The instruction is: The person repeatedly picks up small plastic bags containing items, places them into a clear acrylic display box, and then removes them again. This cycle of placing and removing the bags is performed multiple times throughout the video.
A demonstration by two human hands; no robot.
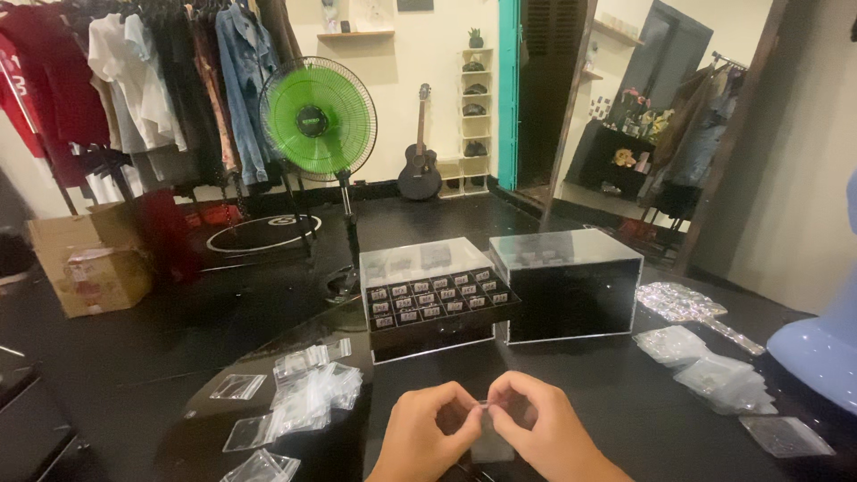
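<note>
Both hands meet low over the black table point(571, 375): the left hand point(427, 428) and right hand point(536, 421) pinch a small clear plastic bag point(489, 428) between fingertips. More clear bags point(308, 397) lie left; a compartmented display box point(433, 299) stands beyond.

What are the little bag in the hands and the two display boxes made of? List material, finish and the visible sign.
Small bag, pinched by the left hand and right hand: likely thin clear plastic, glossy and see-through.
Tray box and plain box: probably clear acrylic covers over black interiors; sharp bright edges and reflections.
</note>
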